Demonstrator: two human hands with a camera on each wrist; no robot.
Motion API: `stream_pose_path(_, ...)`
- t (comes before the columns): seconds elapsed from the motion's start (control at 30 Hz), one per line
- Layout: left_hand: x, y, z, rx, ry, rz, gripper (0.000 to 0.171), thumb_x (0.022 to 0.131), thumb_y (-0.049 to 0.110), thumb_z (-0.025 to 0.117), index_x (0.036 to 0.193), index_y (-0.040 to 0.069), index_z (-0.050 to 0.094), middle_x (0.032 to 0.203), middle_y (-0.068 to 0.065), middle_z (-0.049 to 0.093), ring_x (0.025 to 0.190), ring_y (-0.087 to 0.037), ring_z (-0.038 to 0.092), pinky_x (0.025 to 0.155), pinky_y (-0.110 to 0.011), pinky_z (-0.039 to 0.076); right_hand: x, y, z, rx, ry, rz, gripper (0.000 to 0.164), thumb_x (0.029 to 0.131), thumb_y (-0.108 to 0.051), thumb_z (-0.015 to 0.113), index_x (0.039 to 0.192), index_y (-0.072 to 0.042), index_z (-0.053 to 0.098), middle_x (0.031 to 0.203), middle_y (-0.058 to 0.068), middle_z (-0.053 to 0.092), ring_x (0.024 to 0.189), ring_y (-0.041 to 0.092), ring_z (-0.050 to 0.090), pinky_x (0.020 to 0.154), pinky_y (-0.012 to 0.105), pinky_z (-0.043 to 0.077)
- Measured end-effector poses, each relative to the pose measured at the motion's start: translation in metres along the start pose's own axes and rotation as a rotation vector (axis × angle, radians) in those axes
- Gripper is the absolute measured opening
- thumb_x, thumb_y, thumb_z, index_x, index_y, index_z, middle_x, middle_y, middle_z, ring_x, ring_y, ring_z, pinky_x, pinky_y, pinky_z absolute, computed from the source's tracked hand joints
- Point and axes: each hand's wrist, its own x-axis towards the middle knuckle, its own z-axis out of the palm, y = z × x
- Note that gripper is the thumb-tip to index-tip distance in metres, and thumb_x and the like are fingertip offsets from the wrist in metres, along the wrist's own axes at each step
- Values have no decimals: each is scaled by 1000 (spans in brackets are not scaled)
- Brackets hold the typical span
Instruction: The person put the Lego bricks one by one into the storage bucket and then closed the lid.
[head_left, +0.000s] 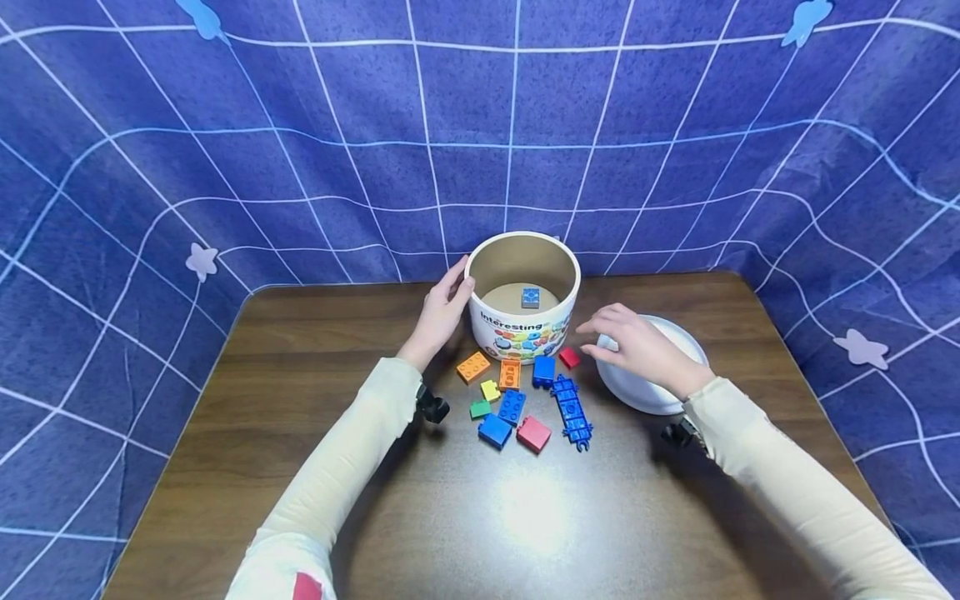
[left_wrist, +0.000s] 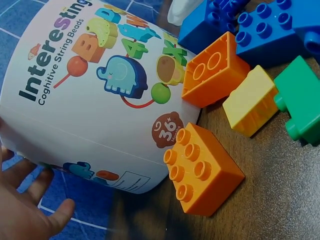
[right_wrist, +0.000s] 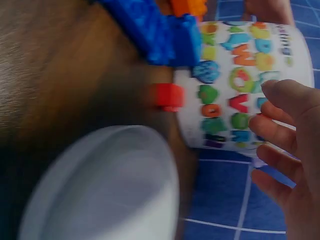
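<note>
A white printed bucket [head_left: 522, 329] stands upright at the back of the table, with one blue toy brick [head_left: 530, 297] on its floor. My left hand [head_left: 444, 315] rests against the bucket's left side near the rim, its fingers partly hidden behind the wall in the left wrist view. To the right of the bucket, my right hand [head_left: 633, 346] hovers with loosely bent fingers and nothing in them. Nearest to it lies a small red brick [head_left: 569, 357], beside the bucket's base. An orange brick [left_wrist: 202, 170] lies studs up close to the left hand.
In front of the bucket lie several loose bricks: another orange one [head_left: 510, 374], yellow [head_left: 490, 390], green [head_left: 480, 409], blue [head_left: 495, 431] and red [head_left: 533, 434]. A long blue toy base [head_left: 573, 412] is beside them. Partly under the right hand is a white round lid-like dish [head_left: 645, 398].
</note>
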Motion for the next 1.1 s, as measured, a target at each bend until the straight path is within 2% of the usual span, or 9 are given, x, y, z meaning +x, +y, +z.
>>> stream_pose_path(0.23,1,-1,-1,1,1,2,55,111,30,50,162,13,38,165,-7,41,145,-29,48,120,-42,39,-4,12,21,22,-86,72,32,94,-14,79,122,0,73,114,15,73,114,33,61,102,53,51)
stream_pose_path(0.63,1,0,0,-2,1,4,54,112,29,49,162,13,38,164,-7,41,145,-28,48,120,-40,39,2,18,44,-30,-187,67,39,94,-19,79,128,-3,72,117,14,72,114,33,61,103,52,50)
stream_pose_path(0.8,0,1,1,-2,1,3,54,112,29,49,162,12,38,163,-8,43,145,-28,49,120,-40,39,5,17,47,-76,-209,50,39,94,-20,79,128,-2,72,115,13,73,112,32,61,101,51,51)
stream_pose_path(1.1,-1,0,0,0,-5,4,55,112,29,48,163,11,36,166,-7,39,147,-27,46,120,-41,39,8,18,51,-83,-197,15,33,92,-18,81,121,-4,75,110,11,73,109,31,61,98,49,51)
